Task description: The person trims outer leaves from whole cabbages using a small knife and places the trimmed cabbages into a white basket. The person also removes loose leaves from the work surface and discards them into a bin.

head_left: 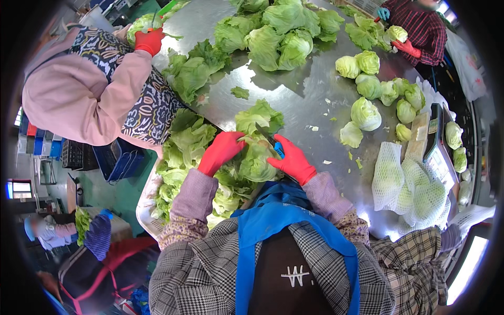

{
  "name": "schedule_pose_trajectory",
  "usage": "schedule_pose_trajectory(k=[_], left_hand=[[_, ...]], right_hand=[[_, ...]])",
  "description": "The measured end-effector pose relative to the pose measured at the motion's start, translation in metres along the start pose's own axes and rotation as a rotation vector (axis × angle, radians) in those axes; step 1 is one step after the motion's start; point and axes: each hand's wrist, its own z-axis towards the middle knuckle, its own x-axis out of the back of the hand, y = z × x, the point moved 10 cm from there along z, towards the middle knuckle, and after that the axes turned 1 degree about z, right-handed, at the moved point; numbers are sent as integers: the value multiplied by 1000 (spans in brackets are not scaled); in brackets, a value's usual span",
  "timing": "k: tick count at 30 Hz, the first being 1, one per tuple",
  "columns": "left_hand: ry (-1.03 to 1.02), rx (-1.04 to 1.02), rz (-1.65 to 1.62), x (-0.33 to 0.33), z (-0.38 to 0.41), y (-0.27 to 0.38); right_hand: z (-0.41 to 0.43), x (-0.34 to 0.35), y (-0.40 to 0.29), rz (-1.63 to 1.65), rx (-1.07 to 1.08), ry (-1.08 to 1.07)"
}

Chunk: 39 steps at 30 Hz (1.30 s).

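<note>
My left hand, in a red rubber glove, pulls at outer leaves on the left side of a head of lettuce just in front of me. On its right side is my right hand, gloved in red too, with a blue-handled knife held between thumb and fingers; part of the knife is hidden. Loose lettuce leaves lie just beyond the head. Under and left of my left hand, a white plastic crate is heaped with leaves.
Untrimmed lettuces are piled at the far side of the metal table. Trimmed heads stand at right, near heads in white foam nets. A co-worker in pink works at left, another in plaid at far right.
</note>
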Motion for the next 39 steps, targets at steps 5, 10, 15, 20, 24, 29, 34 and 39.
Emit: schedule_pose_trajectory(k=[5, 10, 15, 20, 24, 29, 34, 39], left_hand=[[76, 348, -582, -20, 25, -101], [368, 302, -179, -8, -40, -130], [687, 102, -311, 25, -114, -74], [503, 126, -536, -27, -77, 16], [586, 82, -319, -30, -35, 15], [470, 132, -289, 3, -6, -18], [384, 59, -108, -20, -9, 5], [352, 119, -170, -15, -4, -2]], right_hand=[[2, -2, 13, 75, -112, 25], [-6, 0, 54, 163, -187, 55], [1, 5, 67, 234, -118, 105], [2, 9, 30, 387, -203, 101], [-15, -10, 36, 361, -265, 17], [-30, -18, 44, 589, -320, -7], [-24, -5, 32, 348, -183, -18], [-16, 5, 36, -9, -135, -75]])
